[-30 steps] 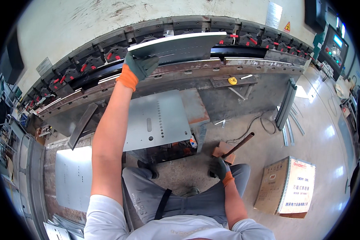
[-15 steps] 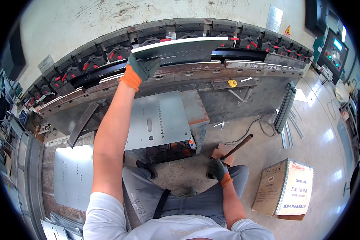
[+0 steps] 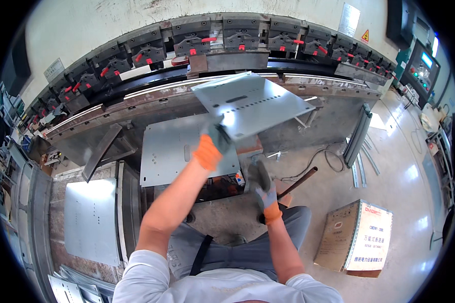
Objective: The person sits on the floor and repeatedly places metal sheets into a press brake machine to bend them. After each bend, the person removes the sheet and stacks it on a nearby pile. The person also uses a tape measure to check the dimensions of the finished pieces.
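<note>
Across the far side you've got the press brake [image 3: 240, 33], easily the biggest thing around, with red-handled clamps lined up along its upper beam. Over to your right, a cardboard box [image 3: 356, 237] sits on the floor. Right in front of you is a low surface [image 3: 250, 146] with a flat metal sheet [image 3: 164, 154] lying on it, and off to your left there's another punched sheet [image 3: 91, 222] lying flat.

Your punched panel [image 3: 265, 103] is up in the air, tilted, between you and the brake; can't tell if its far edge touches the machine. A bundle of grey metal strips [image 3: 359, 134] leans near the brake's right end, and a brown tube [image 3: 298, 183] slants up just beside your right hand.

As for hands, your gloved left [image 3: 219, 140] is a bit blurred, but its fingers are clamped on the panel's near-left edge. Your gloved right [image 3: 260, 182] has its fingers stretched out straight, near the surface's right side.
</note>
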A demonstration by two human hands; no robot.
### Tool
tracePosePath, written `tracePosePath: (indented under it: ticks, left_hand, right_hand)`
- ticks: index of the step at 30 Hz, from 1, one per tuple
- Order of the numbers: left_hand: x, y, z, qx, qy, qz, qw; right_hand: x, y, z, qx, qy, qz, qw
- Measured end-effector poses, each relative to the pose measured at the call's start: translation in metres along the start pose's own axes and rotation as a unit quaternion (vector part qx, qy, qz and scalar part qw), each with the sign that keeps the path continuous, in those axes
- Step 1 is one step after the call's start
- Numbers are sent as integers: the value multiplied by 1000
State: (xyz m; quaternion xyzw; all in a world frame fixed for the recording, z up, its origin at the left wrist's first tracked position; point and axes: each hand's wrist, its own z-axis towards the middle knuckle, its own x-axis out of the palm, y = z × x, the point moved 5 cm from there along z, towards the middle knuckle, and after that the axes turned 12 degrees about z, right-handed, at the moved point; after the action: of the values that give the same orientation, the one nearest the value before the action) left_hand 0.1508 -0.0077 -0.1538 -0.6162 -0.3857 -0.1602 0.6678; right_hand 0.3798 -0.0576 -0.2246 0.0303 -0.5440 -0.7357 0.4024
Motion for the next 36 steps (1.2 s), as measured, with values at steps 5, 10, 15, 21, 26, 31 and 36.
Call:
tracePosePath:
  ticks: [5, 10, 15, 21, 26, 31, 36]
  left_hand:
    - [29, 69, -2, -66, 57, -5, 996]
    - [32, 59, 20, -74, 76, 14, 994]
    - [-70, -1, 33, 25, -82, 53, 995]
    - [-158, -40, -12, 59, -180, 120, 975]
    - [-168, -27, 9, 31, -121, 114, 986]
    - [-147, -31, 6, 12, -139, 100, 985]
    - [-128, -53, 3, 32, -138, 122, 982]
  right_hand:
    - [2, -5, 58, 1, -245, 101, 964]
    - [-81, -14, 71, -84, -356, 255, 895]
    - [-65, 26, 57, -81, -258, 253, 929]
    - [-102, -30, 89, 10, -155, 328, 932]
    - [-182, -67, 166, 6, -69, 347, 935]
    - [-168, -61, 217, 67, -138, 347, 925]
    - [-147, -57, 243, 109, -161, 329, 924]
